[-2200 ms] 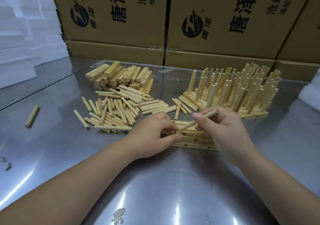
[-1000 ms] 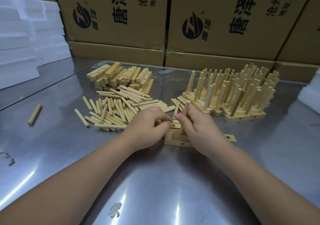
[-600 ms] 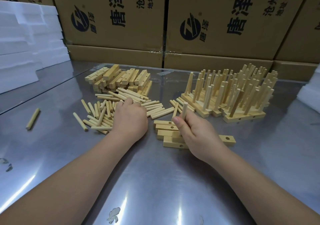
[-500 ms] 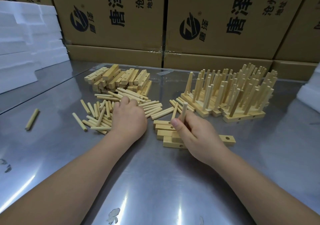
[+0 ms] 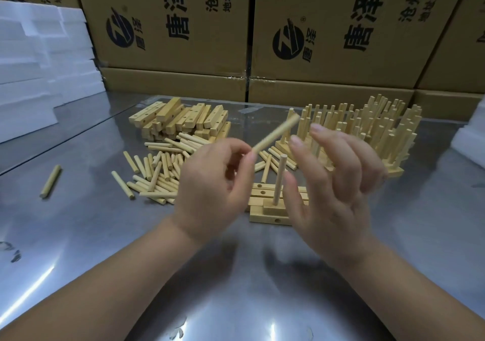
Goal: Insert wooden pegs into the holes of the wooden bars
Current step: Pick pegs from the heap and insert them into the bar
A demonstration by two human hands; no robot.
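My left hand [image 5: 215, 183] pinches a wooden peg [image 5: 275, 133] that points up and to the right, above the table. My right hand [image 5: 333, 180] hovers beside it with fingers spread, holding nothing. Between the hands, one peg [image 5: 280, 178] stands upright in the top bar of a small stack of wooden bars [image 5: 267, 209]; my right hand hides the right part of that stack. Loose pegs [image 5: 157, 175] lie in a heap to the left of my left hand.
A pile of bare bars [image 5: 181, 120] lies behind the loose pegs. Finished bars bristling with pegs [image 5: 367, 133] stand at the back right. A single peg [image 5: 51, 180] lies far left. Cardboard boxes [image 5: 341, 39] and white foam [image 5: 39, 60] border the steel table [image 5: 236, 288].
My right hand let go of the peg, which now stands in the top bar. My left hand rose from the loose pegs with a new peg and came toward my right hand.
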